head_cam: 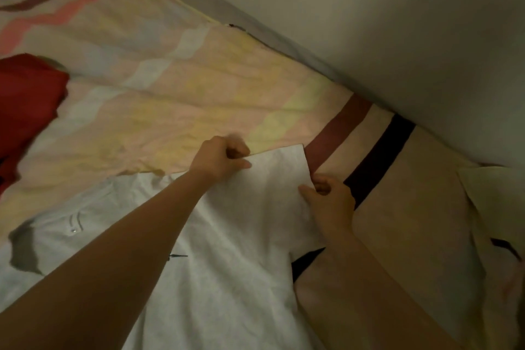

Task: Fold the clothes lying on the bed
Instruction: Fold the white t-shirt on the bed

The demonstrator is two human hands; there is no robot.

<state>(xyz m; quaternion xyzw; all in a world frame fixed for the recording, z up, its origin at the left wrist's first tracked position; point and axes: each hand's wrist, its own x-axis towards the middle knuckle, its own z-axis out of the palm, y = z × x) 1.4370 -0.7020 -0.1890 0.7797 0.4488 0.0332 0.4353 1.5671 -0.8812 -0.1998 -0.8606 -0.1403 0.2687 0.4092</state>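
White shirt sleeve pinched by left hand and right hand.

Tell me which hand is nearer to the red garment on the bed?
Left. The left hand pinches the far edge of the white shirt's sleeve, on the side toward the red garment. The right hand pinches the sleeve's opposite edge, farther away.

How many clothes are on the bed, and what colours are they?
White cotton T-shirt, sleeve pinched by the left hand and right hand: 1
Red crumpled garment at the left edge: 1
Total: 2 clothes, both lying on the striped pastel bedsheet.
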